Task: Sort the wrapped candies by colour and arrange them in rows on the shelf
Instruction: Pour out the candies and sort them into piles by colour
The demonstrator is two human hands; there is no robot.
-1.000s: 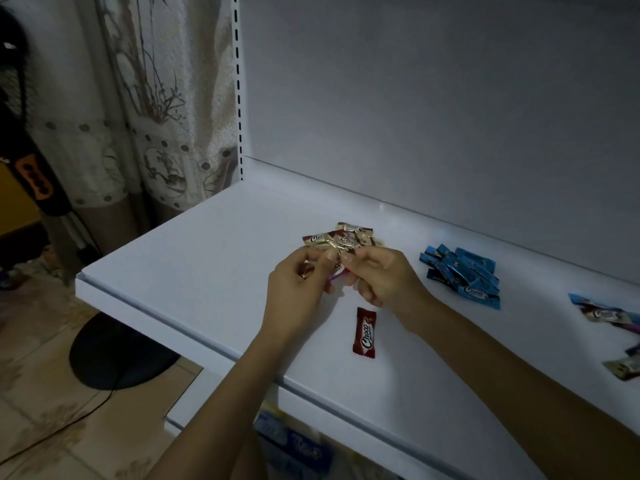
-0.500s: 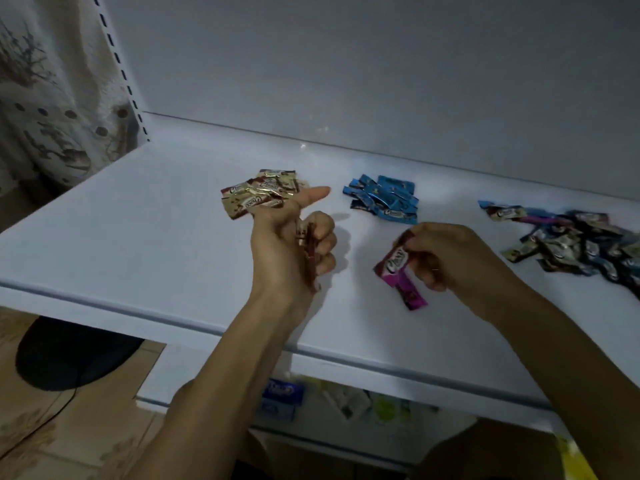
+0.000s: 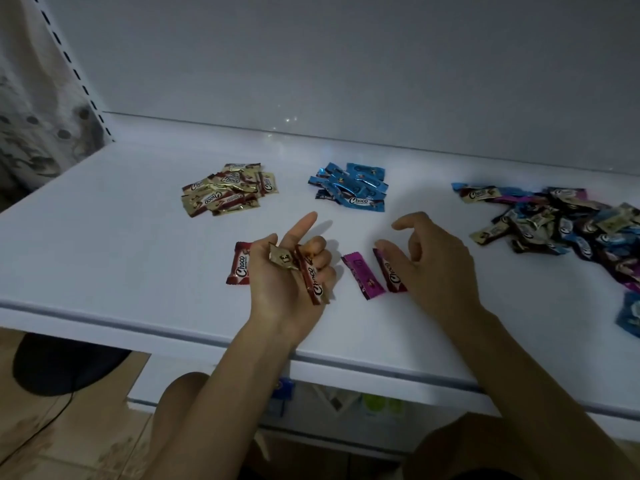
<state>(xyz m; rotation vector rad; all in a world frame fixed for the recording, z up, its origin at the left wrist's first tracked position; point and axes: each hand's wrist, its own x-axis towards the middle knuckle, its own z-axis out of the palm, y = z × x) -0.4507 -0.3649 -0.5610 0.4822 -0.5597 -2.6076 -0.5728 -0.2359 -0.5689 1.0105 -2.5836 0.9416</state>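
A white shelf [image 3: 104, 237] runs below a plain pale back panel [image 3: 346, 64]. A slotted upright [image 3: 74, 69] and a patterned curtain [image 3: 31, 98] stand at its left end.

The left hand [image 3: 284, 292] is held palm up over the front part of the shelf. Its index finger points straight toward the back, and the other fingers [image 3: 318, 247] curl in over a held red candy [image 3: 312, 280] and a folded gold candy [image 3: 281, 260] lying across the palm. Just left of that hand, partly hidden behind it, a loose red candy [image 3: 240, 264] lies flat on the shelf.

The right hand [image 3: 443, 268] is palm down, its fingers loosely bent and gripping nothing. Its thumb tip is at the top end of a third red candy [image 3: 393, 277]; whether it touches cannot be told. Just beside that one, on its left, lies a magenta candy [image 3: 363, 277], tilted the same way.

Further back sit two sorted heaps, well apart from each other: a gold pile [image 3: 228, 194] behind the left hand and a blue pile [image 3: 349, 187] between the two hands. At the right, a mixed heap [image 3: 561, 223] of gold, blue, dark and magenta wrappers spreads toward the edge of view. A single blue candy [image 3: 632, 317] lies nearer the shelf's front.

Under the shelf, a lower shelf [image 3: 207, 407] carries blurred packets. A dark round base [image 3: 59, 365] sits on the tiled floor [image 3: 41, 445].
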